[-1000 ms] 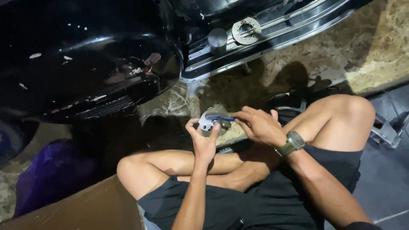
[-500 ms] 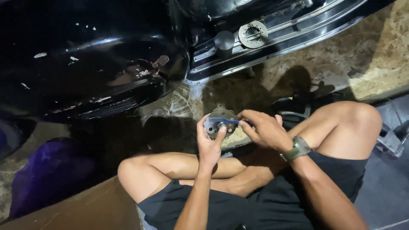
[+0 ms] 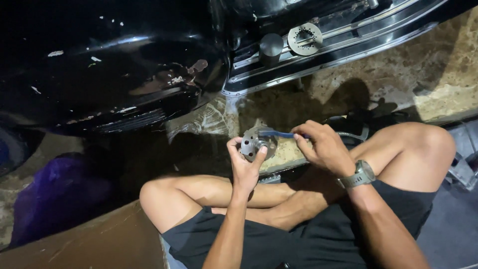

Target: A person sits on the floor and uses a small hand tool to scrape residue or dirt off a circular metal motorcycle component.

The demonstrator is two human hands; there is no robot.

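Nearest the camera, the person sits cross-legged in black shorts on the floor, a brown cardboard sheet at the near left by the knee. Above the crossed legs the left hand is clamped around a round grey metal part with small holes in its face, held upright at mid scene. The right hand, wearing a grey wristwatch, is closed on the blue handle of a tool whose tip meets the part's top edge; the two hands stand close but apart. To the left, a purple bundle lies in shadow. Beyond the hands the speckled stone floor offers open room to the right. Farthest, a black vehicle body fills the left, its chrome-edged sill carrying a toothed metal disc and a dark cylinder.
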